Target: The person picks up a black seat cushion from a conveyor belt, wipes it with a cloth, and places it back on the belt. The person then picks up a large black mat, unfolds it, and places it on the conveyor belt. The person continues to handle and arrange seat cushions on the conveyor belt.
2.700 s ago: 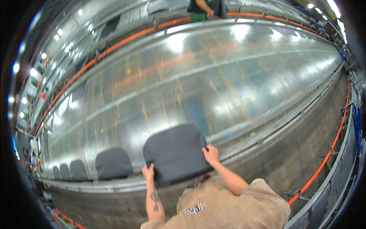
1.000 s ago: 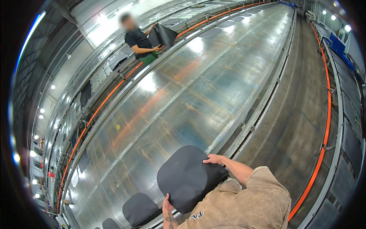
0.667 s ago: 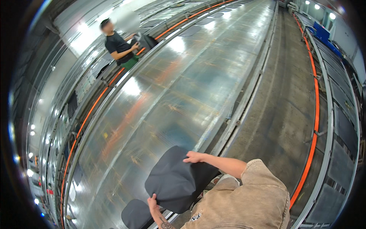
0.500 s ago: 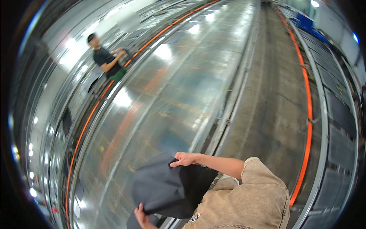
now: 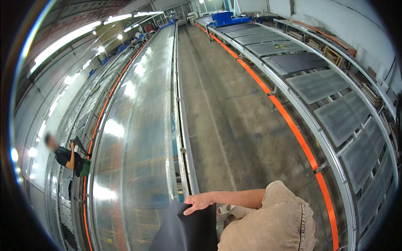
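Observation:
A black, flexible sheet (image 5: 181,230), seemingly fabric, hangs from my right hand (image 5: 199,203). The fingers are closed on its upper corner, with the thumb pressed on the near face. The sheet droops toward the bottom of the view, over the near edge of a long shiny table (image 5: 138,167). Its lower part runs out of the picture. My left hand is not in view.
Across the table another person (image 5: 69,157) holds a dark sheet. A metal rail (image 5: 183,150) edges my table. To the right lie a concrete floor (image 5: 234,125), an orange strip (image 5: 289,121) and a rack with grey panels (image 5: 341,121). A blue machine (image 5: 224,19) stands far off.
The view has swung to the right. My left hand has gone out of the picture, while my right hand still grips the sheet. The other person now holds a dark sheet up.

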Tool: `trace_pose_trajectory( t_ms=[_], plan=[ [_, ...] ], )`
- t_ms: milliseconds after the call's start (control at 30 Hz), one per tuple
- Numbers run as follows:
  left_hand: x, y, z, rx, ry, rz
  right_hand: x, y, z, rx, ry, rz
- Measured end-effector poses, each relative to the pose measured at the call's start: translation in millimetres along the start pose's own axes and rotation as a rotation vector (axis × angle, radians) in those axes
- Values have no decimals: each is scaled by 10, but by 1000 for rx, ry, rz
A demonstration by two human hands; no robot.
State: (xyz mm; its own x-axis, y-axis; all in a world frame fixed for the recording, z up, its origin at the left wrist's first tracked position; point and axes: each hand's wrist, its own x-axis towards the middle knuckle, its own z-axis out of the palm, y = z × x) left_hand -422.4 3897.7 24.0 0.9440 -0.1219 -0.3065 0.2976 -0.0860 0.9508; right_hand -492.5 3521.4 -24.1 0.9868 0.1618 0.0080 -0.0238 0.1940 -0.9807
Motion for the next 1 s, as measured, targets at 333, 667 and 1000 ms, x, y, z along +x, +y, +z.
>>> trace_pose_trajectory(
  t_ms=[333, 667, 1000],
  plan=[
    [-2109, -1013, -1589, -217, 391, -95, -935, 160, 1297, -63, -97, 204],
    [-4332, -2005, -2658, -428, 903, -100, -295, 672, 3312, -138, -551, 380],
    [-3502, -2028, -4230, -401, 766, 53, 697, 1309, 4444, 6, -468, 269]
  ],
)
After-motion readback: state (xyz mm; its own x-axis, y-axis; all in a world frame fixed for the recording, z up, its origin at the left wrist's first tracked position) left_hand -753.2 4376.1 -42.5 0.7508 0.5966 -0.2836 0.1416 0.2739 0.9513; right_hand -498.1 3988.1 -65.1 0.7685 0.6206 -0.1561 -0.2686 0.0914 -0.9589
